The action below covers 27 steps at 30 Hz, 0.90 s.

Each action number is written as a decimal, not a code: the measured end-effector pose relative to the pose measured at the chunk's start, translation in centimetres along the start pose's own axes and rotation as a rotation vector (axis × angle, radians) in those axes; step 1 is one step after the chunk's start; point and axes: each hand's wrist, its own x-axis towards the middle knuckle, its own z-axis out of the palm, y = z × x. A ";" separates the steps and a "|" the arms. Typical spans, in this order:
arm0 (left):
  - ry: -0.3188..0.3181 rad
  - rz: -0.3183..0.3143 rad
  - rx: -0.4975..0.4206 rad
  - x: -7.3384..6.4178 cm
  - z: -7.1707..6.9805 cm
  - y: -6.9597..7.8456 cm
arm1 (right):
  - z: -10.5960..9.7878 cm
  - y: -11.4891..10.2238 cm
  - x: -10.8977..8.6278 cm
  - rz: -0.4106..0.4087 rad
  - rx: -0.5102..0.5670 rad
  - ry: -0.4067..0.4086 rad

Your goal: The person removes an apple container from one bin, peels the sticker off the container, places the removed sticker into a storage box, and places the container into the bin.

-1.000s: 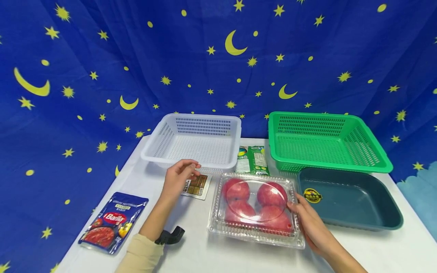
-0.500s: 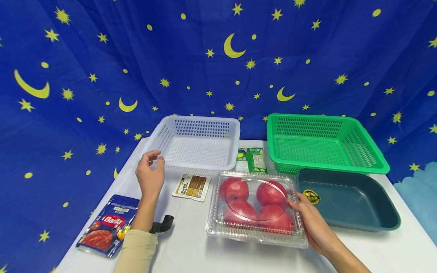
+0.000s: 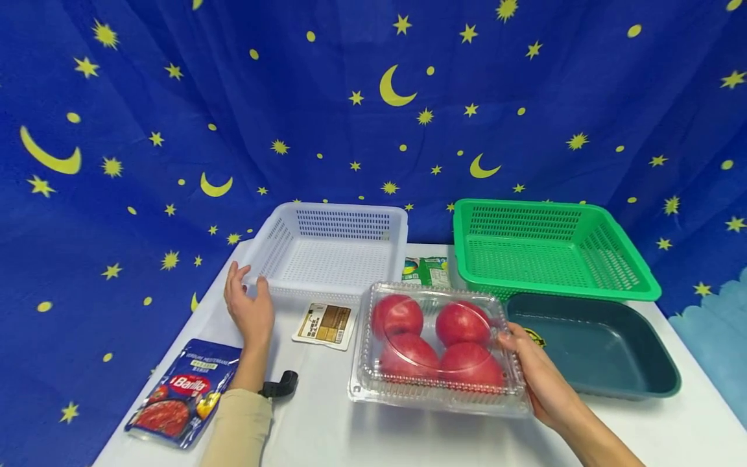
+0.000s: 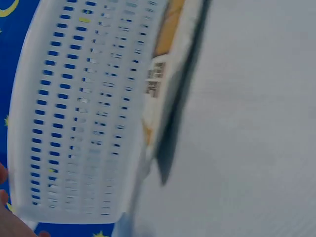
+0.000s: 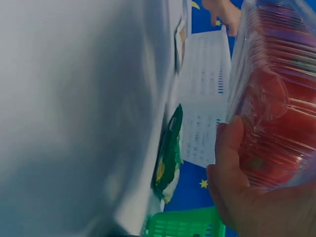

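Observation:
My right hand (image 3: 539,370) grips the right side of a clear plastic clamshell box (image 3: 373,389) with several red apples (image 3: 463,324) inside. In the right wrist view, the box (image 5: 269,98) is clear of the table, my fingers beneath its edge. My left hand (image 3: 251,305) hovers by the front left corner of the white plastic basket (image 3: 335,285), thumb and fingers apart with nothing between them. Its fingertips show at the left edge of the left wrist view, close to the basket rim (image 4: 19,148). A flat brown-and-white food packet (image 3: 325,324) lies in front of that basket.
A green basket (image 3: 554,292) stands at the back right, with a dark teal tub (image 3: 618,383) before it. Between the baskets lies a green snack bag (image 3: 434,271), partly hidden by the box. A blue Barilla sauce pouch (image 3: 181,389) lies left, near the table edge.
My left hand has moved left, from over the food packet to the white basket's front left corner. My right hand has raised and tilted the apple box slightly.

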 end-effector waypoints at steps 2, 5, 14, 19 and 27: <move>0.011 -0.059 -0.052 -0.2 0.1 -0.4 | 0.0 -0.2 0.1 -0.012 -0.002 -0.013; 0.016 -0.181 -0.158 -0.4 0.4 -0.8 | -0.1 -0.4 0.2 -0.027 0.005 -0.025; -0.026 -0.316 -0.291 -0.4 0.3 0.4 | -0.1 -0.7 0.9 -0.049 0.002 0.002; -0.007 -0.311 -0.284 -0.2 0.6 -0.7 | 0.4 -1.0 1.5 -0.035 -0.003 0.037; -0.020 -0.334 -0.285 -0.3 0.7 -0.8 | 1.0 -2.0 2.4 -0.064 -0.008 0.042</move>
